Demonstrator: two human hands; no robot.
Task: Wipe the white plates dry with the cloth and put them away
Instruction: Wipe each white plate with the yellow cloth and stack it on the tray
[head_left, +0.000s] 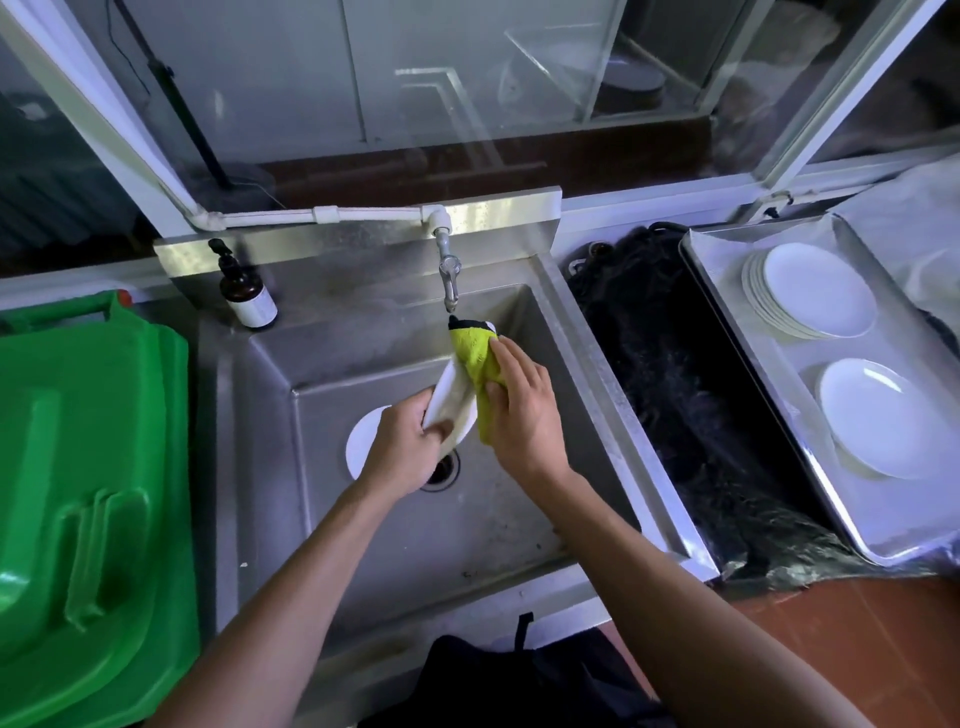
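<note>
Green bin lid (88, 467) occupies the left, cut off by the frame's left and bottom edges. A brown pump bottle (248, 296) stands on the sink's back left corner.

Steel sink (519, 519), centre: a white plate on the basin floor (363, 441) lies near the drain (441, 470), partly hidden behind the left hand; only its left portion shows. The drain itself is half covered by the same hand.

Left hand (402, 452): grip closed on the lower edge of a held plate (452, 397), which stands tilted on edge over the basin, below the tap (449, 275). The thumb lies across the plate's face; the other fingers are hidden behind it.

Right hand (519, 410): fingers curled, pressing a yellow-green cloth (475, 358) against the held plate's right side. The cloth wraps over the plate's upper rim, hiding it; a dark patch tops the cloth.

Right of the sink, a black mass (675, 389) fills a gap; its nature cannot be made out.

Far right, a metal tray (810, 499): a plate stack (815, 291) toward its back edge, a second stack (878, 415) nearer the front, well apart from both hands.
</note>
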